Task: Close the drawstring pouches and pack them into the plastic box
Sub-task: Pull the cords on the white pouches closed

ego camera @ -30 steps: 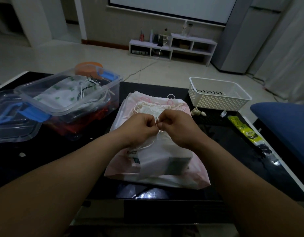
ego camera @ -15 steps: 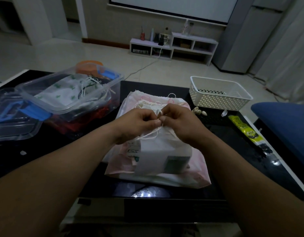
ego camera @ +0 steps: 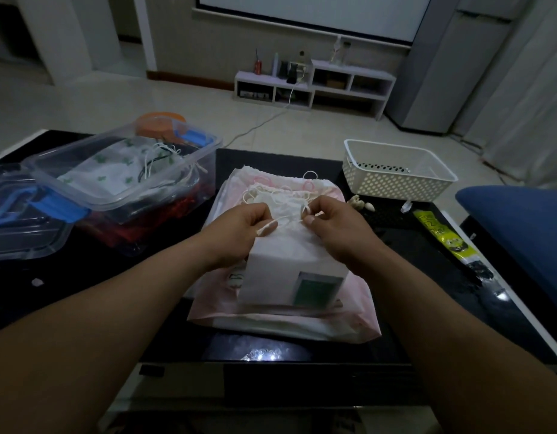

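The room is dim. A pale tiled floor (ego camera: 83,98) runs to a low white shelf unit (ego camera: 314,89) at 12 o'clock, beneath a white screen (ego camera: 317,14). Grey curtains (ego camera: 527,104) hang at 2 o'clock.

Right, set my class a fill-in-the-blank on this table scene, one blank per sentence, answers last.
Both the left hand and the right hand pinch the white pouch's ____.
The stack of pouches beneath it is ____ in colour.
The plastic box has latches coloured ____.
The white basket stands on the person's ____ side.
Answers: drawstring; pink; blue; right.
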